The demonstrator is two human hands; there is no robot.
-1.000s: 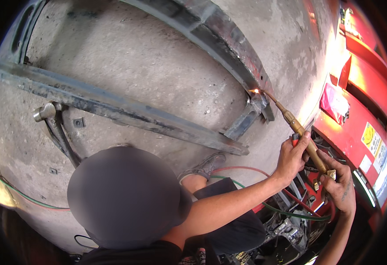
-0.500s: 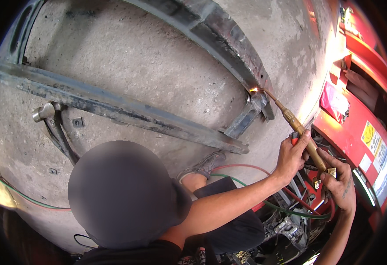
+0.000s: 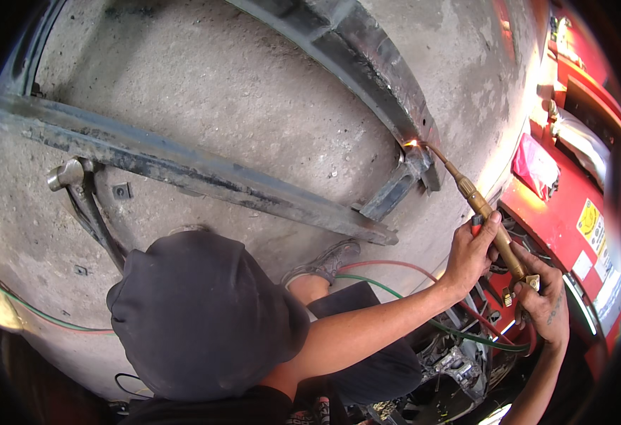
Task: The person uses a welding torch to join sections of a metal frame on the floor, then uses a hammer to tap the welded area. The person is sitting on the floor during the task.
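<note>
A brass gas torch (image 3: 476, 201) slants up and left, with a small orange-white flame (image 3: 412, 143) at its tip. The flame touches the lower end of a curved dark steel member (image 3: 367, 64), where a short steel bracket (image 3: 391, 190) meets it. My left hand (image 3: 470, 249) is wrapped around the torch's middle, a small red object (image 3: 475, 225) tucked among its fingers, perhaps a lighter. Around the rear of the handle closes my right hand (image 3: 545, 294), thumb by the brass valve (image 3: 531, 282). The underside of the handle is hidden by my fingers.
A long steel beam (image 3: 176, 159) crosses the concrete, and a hammer (image 3: 77, 173) lies below it. Red (image 3: 395, 264) and green (image 3: 459, 333) hoses loop beneath my arms. Metal parts (image 3: 459, 365) and a red cabinet (image 3: 537, 219) are at right. Dark cloth (image 3: 204, 319) blocks the lower left.
The flame and torch tip stay at almost the same spot on the steel joint. Both hands keep their hold; the whole view has shifted slightly.
</note>
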